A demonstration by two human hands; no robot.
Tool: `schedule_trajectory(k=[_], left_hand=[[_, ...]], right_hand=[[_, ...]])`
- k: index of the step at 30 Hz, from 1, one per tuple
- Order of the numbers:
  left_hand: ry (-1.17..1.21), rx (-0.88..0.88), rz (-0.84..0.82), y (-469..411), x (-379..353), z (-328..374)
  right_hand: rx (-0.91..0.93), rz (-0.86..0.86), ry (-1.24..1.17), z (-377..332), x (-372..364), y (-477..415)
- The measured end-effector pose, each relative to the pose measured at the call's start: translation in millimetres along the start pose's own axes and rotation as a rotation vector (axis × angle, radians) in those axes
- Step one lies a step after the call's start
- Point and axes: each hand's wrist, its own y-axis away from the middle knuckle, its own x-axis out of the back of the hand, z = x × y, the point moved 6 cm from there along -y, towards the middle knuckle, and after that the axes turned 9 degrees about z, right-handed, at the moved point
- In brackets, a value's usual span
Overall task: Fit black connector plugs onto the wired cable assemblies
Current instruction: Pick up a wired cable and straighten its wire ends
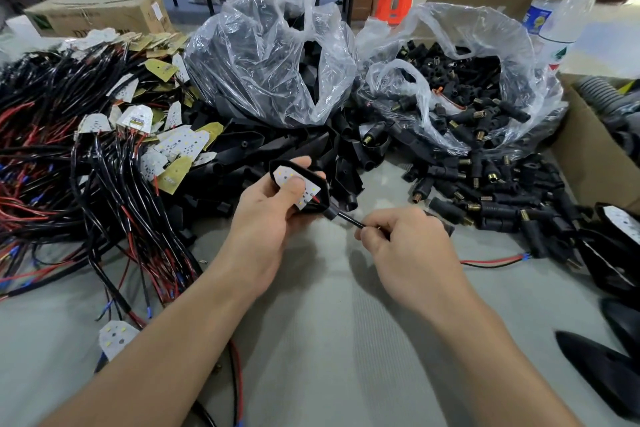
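My left hand (266, 215) grips a black housing (320, 189) with a white LED board (298, 189) seated in it, thumb pressed on the board. A black cable (349, 219) leaves the housing's neck toward my right hand (398, 239), which pinches the cable's end together with a black connector plug (441, 224), mostly hidden under the fingers. Loose black plugs with brass tips (491, 198) lie in a heap to the right. A tangle of wired cable assemblies (104, 163) with LED boards fills the left.
Two clear plastic bags stand behind: one with black housings (270, 55), one with plugs (467, 87). A water bottle (557, 14) and cardboard box (595, 156) are at the right. Finished housings (613, 253) lie at the right edge. Grey cloth (329, 340) covers the table.
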Motion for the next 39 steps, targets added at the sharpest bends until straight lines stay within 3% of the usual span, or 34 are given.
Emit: schedule_trajectory(k=[7,12,15,18,20,24,29,31,34,39], left_hand=[[-0.092,-0.088,0.117,-2.3,9.0,0.7],[-0.023,-0.054,0.114,-5.5,17.6,5.9],[-0.106,-0.084,0.042,-3.2,16.3,9.2],[-0.255,-0.111,-0.082,3.3,6.7,5.8],[-0.422,-0.134,-0.233,12.6,-5.3,-0.2],[-0.635,-0.101,-0.543,34.6,-24.6,-16.1],[-0.782,-0.200,-0.650,43.7,-32.1,-17.9],[-0.760,-0.208,-0.518,40.5,-28.6,-14.2],[-0.600,-0.180,-0.154,24.3,-13.9,-7.4],[-0.294,-0.029,-0.046,10.0,-5.3,-5.4]], right_hand=[[0.021,0.051,0.075,-3.5,1.7,2.2],[0.225,0.404,0.065,-20.3,22.9,4.1],[0.301,0.640,0.087,-25.8,43.5,8.4],[0.314,0.729,0.100,-21.9,51.1,10.0],[0.187,0.676,-0.010,-12.8,48.5,6.6],[-0.079,0.414,-0.384,-1.0,27.6,-2.8],[-0.166,0.218,-0.527,3.4,9.9,-10.4],[-0.144,0.164,-0.528,1.9,5.0,-10.1],[-0.074,0.021,-0.497,-7.2,-0.5,-3.7],[0.063,-0.341,-0.335,-32.0,-19.0,17.1]])
